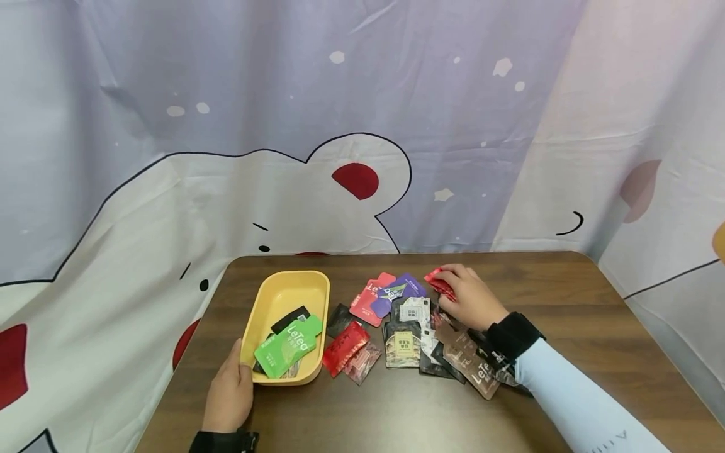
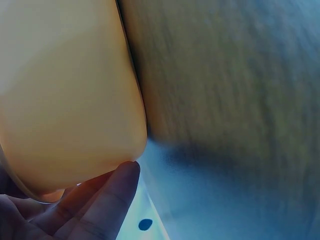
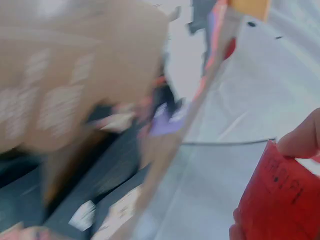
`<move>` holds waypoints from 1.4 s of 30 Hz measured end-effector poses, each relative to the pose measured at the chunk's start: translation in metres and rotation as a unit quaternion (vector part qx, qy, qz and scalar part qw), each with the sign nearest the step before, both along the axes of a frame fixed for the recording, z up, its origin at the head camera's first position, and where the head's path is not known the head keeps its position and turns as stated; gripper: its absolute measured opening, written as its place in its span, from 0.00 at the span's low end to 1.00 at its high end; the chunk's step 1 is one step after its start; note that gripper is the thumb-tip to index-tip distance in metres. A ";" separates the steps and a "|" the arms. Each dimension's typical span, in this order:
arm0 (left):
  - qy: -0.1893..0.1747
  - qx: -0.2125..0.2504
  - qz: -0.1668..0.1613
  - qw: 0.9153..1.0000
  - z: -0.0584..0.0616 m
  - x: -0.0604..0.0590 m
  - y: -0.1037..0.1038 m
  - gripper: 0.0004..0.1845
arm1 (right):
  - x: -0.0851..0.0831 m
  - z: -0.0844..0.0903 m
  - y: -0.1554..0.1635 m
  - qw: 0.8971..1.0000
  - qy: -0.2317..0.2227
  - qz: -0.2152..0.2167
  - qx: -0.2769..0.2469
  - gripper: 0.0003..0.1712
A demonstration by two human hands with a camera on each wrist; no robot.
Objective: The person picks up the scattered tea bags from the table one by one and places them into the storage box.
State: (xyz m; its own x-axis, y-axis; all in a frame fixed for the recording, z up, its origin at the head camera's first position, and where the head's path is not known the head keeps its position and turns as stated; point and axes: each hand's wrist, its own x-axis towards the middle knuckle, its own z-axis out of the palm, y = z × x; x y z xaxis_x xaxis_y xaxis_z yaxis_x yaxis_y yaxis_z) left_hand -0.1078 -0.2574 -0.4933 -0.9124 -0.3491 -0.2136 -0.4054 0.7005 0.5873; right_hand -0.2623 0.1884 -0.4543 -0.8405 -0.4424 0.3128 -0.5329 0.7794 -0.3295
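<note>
Landmark = yellow tray point(image 1: 266, 302), sitting on the wooden table point(image 1: 566, 302) toward its left side.

Left hand point(image 1: 229, 393) rests at the tray's near-left corner, thumb against the rim, fingers lying fairly straight along the outside wall. The left wrist view shows fingertips point(image 2: 117, 182) under the curved yellow edge. Looks like it's steadying the tray so it won't slide; not really gripping, nothing pinched.

Inside the tray: a green packet point(image 1: 287, 347) leaning on the near-right wall, plus a black packet point(image 1: 290, 319) behind it, toward the middle.

Right of the tray, a loose pile of packets point(image 1: 408, 336) is spread on the table; a pink packet point(image 1: 370, 299) and a purple packet point(image 1: 399, 290) are at its far edge.

Right hand point(image 1: 470, 299) is beyond the pile, well apart from the tray, fingers curled round a red packet point(image 1: 438, 283), pinching it at the edge. The right wrist view confirms this w/ a fingertip on the red foil point(image 3: 280, 200). The packet seems just lifted clear of the pile; can't tell if it touches the table.
</note>
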 end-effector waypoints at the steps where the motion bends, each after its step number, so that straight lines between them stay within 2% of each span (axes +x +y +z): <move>1: 0.000 -0.001 -0.002 1.000 0.000 0.000 0.000 0.32 | 0.000 0.003 -0.005 1.000 -0.003 0.012 -0.003 0.27; 9: 0.001 -0.002 -0.005 1.000 -0.004 0.002 -0.002 0.32 | 0.015 0.016 -0.077 0.992 -0.035 0.119 -0.014 0.28; 14: 0.000 -0.001 -0.006 1.000 -0.006 0.003 -0.004 0.32 | 0.025 0.017 -0.131 0.979 -0.025 0.200 -0.012 0.28; 17: 0.002 -0.001 -0.007 1.000 -0.006 0.002 -0.005 0.32 | 0.032 0.021 -0.162 0.972 -0.031 0.233 0.001 0.29; 22: 0.007 -0.001 -0.012 1.000 -0.006 0.002 -0.005 0.32 | 0.046 0.025 -0.204 0.965 -0.045 0.259 0.022 0.29; 29: 0.022 -0.003 -0.030 0.999 -0.005 0.004 -0.006 0.32 | 0.061 0.019 -0.245 0.958 -0.033 0.281 0.041 0.28; 33: 0.030 -0.004 -0.038 0.999 -0.003 0.001 -0.007 0.32 | 0.061 0.016 -0.259 0.958 -0.019 0.282 0.053 0.27; 37: 0.030 -0.007 -0.045 0.998 -0.002 0.000 -0.008 0.31 | 0.063 0.014 -0.269 0.953 -0.003 0.296 0.063 0.28; 42: 0.037 -0.009 -0.048 0.998 -0.002 0.002 -0.009 0.31 | 0.066 0.014 -0.274 0.951 -0.008 0.300 0.070 0.31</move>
State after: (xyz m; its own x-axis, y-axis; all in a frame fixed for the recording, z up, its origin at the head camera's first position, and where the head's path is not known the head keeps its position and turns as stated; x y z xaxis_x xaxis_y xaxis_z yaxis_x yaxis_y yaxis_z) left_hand -0.1057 -0.2669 -0.4954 -0.9549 -0.2622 -0.1396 -0.2921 0.7444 0.6004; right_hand -0.1967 -0.0857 -0.4405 -0.4272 -0.8806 0.2049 -0.8915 0.3726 -0.2576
